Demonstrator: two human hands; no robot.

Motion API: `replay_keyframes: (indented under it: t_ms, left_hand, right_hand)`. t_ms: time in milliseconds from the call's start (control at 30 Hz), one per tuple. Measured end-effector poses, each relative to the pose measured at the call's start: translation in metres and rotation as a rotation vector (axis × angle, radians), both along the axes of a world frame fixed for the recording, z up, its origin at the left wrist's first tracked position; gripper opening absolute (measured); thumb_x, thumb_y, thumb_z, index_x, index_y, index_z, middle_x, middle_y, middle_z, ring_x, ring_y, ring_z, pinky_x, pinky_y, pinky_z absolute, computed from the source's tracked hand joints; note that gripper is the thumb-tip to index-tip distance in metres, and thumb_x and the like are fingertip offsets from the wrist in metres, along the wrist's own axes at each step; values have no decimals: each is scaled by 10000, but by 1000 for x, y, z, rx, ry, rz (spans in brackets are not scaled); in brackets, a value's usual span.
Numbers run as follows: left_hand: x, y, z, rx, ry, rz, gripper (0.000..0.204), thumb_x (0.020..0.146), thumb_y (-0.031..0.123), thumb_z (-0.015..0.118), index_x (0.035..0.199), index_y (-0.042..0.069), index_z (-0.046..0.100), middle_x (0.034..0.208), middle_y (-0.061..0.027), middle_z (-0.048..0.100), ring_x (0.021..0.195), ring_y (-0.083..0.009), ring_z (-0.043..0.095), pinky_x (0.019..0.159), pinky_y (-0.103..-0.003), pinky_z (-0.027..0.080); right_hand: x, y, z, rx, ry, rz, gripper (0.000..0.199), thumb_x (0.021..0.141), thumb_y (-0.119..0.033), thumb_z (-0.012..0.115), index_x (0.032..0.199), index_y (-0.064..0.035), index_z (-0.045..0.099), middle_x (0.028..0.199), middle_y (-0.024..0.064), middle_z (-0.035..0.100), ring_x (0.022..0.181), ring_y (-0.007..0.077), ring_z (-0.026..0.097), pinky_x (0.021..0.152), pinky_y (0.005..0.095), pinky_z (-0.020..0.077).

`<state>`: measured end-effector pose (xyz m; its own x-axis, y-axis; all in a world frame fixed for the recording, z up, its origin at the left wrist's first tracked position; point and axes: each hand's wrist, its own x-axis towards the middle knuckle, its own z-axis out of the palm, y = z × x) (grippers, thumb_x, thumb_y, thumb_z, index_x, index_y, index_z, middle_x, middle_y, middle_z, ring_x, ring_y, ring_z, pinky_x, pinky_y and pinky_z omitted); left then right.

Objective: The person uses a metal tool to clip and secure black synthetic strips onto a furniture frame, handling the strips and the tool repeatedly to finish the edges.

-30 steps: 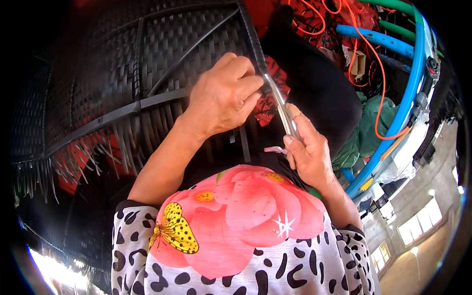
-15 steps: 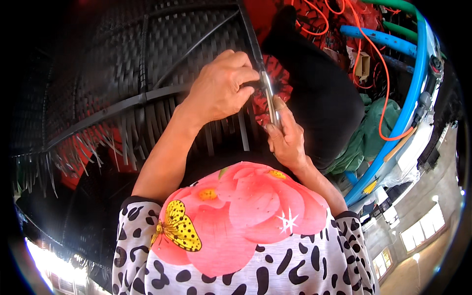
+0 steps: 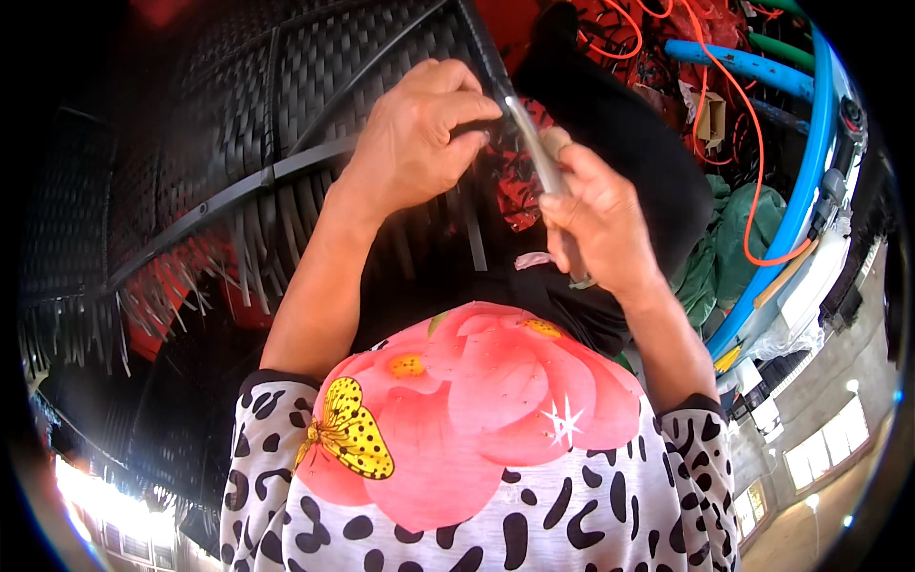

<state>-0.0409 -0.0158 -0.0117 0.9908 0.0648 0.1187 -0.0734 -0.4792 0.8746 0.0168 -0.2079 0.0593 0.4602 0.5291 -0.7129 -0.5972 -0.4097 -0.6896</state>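
Across the upper left, a dark woven panel [image 3: 219, 105] takes up most of the space, its weave bound by frame bars; this is the piece being worked on, and it lies in front of the person, tilted at an angle that the fisheye bend makes hard to judge. To the right of it come a black-clad leg [image 3: 629, 153] and, farther out, a curved blue tube [image 3: 810, 172]. Below the panel's lower frame bar [image 3: 219, 198] hangs a fringe of loose flat strips [image 3: 276, 224].

Of the two hands, the left [image 3: 415, 133] is half curled beside the panel's right-hand frame edge [image 3: 481, 43], thumb and forefinger drawn near each other; whether a strip is pinched between them I cannot tell. The right [image 3: 605, 214] is closed around a slim metal tool [image 3: 537, 143], whose far end reaches up to that edge, though actual contact is unclear.

For good work here, I would keep the tool's tip close against the bar, angle it away from the left fingertips, and let the left hand keep any strip taut and flat. The smallest item, a pink scrap [image 3: 534, 259] below the tool, is best kept clear of the grip.
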Motion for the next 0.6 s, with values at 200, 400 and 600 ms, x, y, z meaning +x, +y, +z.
replay_keyframes:
  t_ms: [200,400,600]
  left_hand:
    - [3,-2,-5,-28,-11,-4,243,633,-5,677,873,23,651,863,-81,572,825,-250,563,719,-318,457]
    - [4,3,-4,0,-57,50,219,650,8,671,867,27,652,860,-85,575,833,-248,563,724,-317,456]
    - [3,5,-3,-7,-60,115,174,660,64,661,830,30,648,813,-85,582,804,-275,567,707,-345,473]
  right_hand:
    - [-3,-1,-9,28,102,-124,479,843,15,478,1302,8,340,653,49,517,410,108,485,419,262,442]
    - [-15,20,-3,218,281,-382,487,837,-18,527,1285,31,343,728,90,545,448,132,502,408,224,416]
    - [-11,15,-2,125,217,-272,499,838,-44,532,1294,23,341,717,60,516,445,105,476,410,204,399]
